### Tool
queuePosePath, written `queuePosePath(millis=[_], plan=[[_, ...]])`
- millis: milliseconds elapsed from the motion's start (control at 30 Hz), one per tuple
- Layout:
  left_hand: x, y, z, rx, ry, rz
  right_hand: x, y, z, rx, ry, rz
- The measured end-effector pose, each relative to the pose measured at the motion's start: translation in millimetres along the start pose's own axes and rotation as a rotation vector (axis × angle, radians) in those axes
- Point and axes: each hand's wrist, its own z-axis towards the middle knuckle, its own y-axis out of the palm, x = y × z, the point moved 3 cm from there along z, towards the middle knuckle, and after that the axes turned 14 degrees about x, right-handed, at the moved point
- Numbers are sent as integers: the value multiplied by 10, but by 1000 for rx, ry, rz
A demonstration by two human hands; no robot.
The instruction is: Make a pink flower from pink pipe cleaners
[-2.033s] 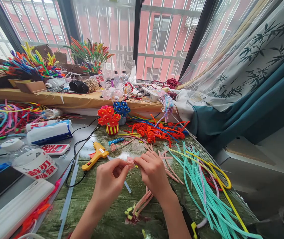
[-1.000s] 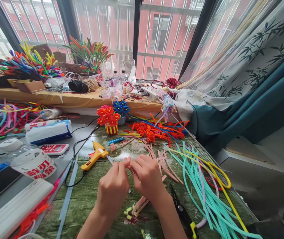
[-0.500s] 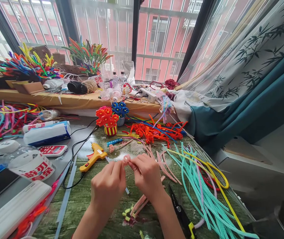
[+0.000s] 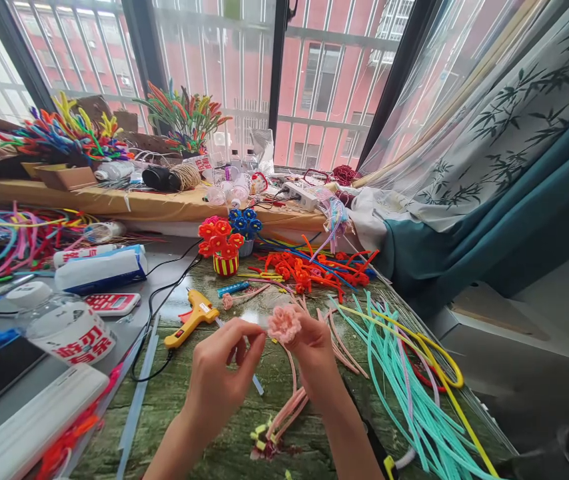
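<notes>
A pale pink pipe-cleaner flower (image 4: 284, 324) is held up over the table, its petals turned toward me. My right hand (image 4: 314, 343) grips it from behind and to the right, with a thin pink stem hanging below. The thumb and index finger of my left hand (image 4: 229, 367) come together in a pinch at the flower's left edge. Beneath lie loose pink pipe cleaners (image 4: 287, 410), their lower ends near small yellow pieces (image 4: 263, 433). Another small pink flower (image 4: 228, 301) rests beyond, beside a blue tube-like piece (image 4: 233, 289).
A yellow glue gun (image 4: 192, 320) lies left with its cord. Turquoise pipe cleaners (image 4: 404, 373) spread to the right, near black-handled pliers or scissors (image 4: 377, 447) partly under my right forearm. Red pipe cleaners (image 4: 299, 270) and a striped pot of red flowers (image 4: 225, 265) stand farther back.
The pink flower has come up and to the right, and now faces me with its petals visible. My left-hand fingers have opened out from a tight grip into a looser pinch.
</notes>
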Motion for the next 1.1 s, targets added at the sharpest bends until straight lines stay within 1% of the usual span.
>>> queuePosePath(millis=[67, 167, 267, 367, 467, 533, 667, 767, 867, 933, 1033, 1100], plan=[[8, 20, -4, -37, 20, -36, -34, 20, -6, 3, -6, -3], [28, 51, -8, -49, 47, -53, -41, 35, -17, 8, 17, 29], [59, 87, -17, -49, 82, -70, 5, 59, -38, -11, 80, 88], [83, 99, -26, -13, 154, -76, 83, 97, -55, -38, 137, 116], [71, 90, -31, 39, 207, -42, 122, 106, -44, 2, 78, 92], [43, 85, -36, 60, 211, -9, 115, 98, -27, 16, 44, 57], [-21, 93, -47, 49, 185, 67, 29, 70, 2, -29, -18, -110], [-53, 85, -40, 51, 141, 90, -44, 36, 28, 10, -113, -199], [-61, 65, -19, 52, 94, 78, -65, 34, 70, 32, -180, -223], [-64, 54, -5, 33, 54, 56, -54, 55, 108, 16, -194, -210], [-83, 50, 11, -5, -16, 35, -20, 87, 167, 4, -173, -191], [-103, 50, 17, 0, -45, 45, 3, 100, 192, 0, -155, -183]])
